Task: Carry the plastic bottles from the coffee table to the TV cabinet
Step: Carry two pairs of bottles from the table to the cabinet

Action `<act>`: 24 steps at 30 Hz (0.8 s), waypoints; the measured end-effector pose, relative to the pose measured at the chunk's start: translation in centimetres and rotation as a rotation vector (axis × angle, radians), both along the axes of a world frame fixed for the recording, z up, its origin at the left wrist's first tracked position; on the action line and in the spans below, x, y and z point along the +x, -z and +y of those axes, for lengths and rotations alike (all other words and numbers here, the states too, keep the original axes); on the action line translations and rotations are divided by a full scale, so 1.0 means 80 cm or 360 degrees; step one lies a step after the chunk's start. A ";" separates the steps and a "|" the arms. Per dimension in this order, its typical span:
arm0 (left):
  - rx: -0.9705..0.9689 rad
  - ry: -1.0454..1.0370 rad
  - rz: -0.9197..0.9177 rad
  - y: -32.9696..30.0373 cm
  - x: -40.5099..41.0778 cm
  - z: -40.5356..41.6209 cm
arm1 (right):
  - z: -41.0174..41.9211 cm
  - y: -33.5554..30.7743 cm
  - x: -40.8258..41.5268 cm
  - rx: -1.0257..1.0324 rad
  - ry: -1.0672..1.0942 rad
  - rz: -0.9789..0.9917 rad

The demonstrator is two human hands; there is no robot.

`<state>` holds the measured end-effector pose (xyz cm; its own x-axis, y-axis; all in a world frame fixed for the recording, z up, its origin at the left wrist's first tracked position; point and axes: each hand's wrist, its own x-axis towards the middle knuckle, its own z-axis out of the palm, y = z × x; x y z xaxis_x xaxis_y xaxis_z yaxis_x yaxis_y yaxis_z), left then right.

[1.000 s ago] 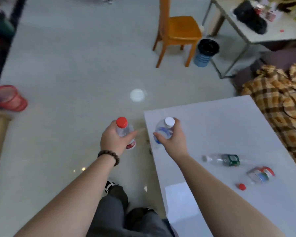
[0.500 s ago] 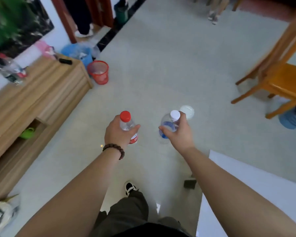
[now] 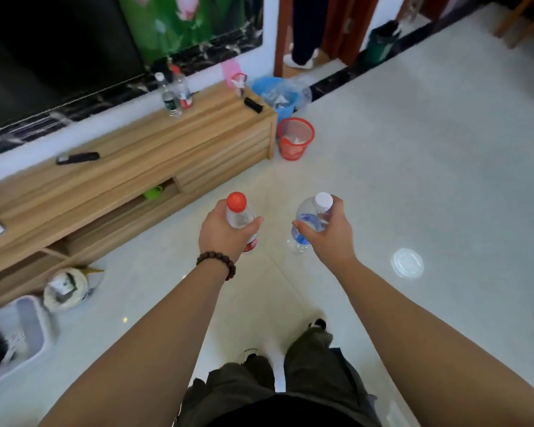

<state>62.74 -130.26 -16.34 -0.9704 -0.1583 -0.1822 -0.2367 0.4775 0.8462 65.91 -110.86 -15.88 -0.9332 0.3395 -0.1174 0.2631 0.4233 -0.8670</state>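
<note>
Turned further since half a second ago: TV cabinet [image 3: 154, 155] top now in full view ahead-left, coffee table out of frame. Left hand [image 3: 221, 234] wrapped tight on red-cap bottle [image 3: 240, 221], right hand [image 3: 327, 232] on white-cap bottle [image 3: 310, 221]; both upright over floor, short of cabinet. Two bottles [image 3: 176, 94] already standing on cabinet. Carry leg probably near done; set-down next.

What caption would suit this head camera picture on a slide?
Each hand carries one plastic bottle, red-capped bottle left, white-capped bottle right, toward the wooden TV cabinet.
</note>
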 end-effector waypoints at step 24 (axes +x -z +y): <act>-0.0061 -0.0906 -0.0018 -0.005 -0.310 0.083 | 0.083 0.008 -0.467 -0.0016 -0.0937 0.0091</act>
<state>37.95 -123.62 -15.98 -0.7282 -0.6623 -0.1762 -0.4748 0.3021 0.8266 28.57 -104.19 -16.48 -0.9693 -0.2381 -0.0621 -0.0606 0.4756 -0.8776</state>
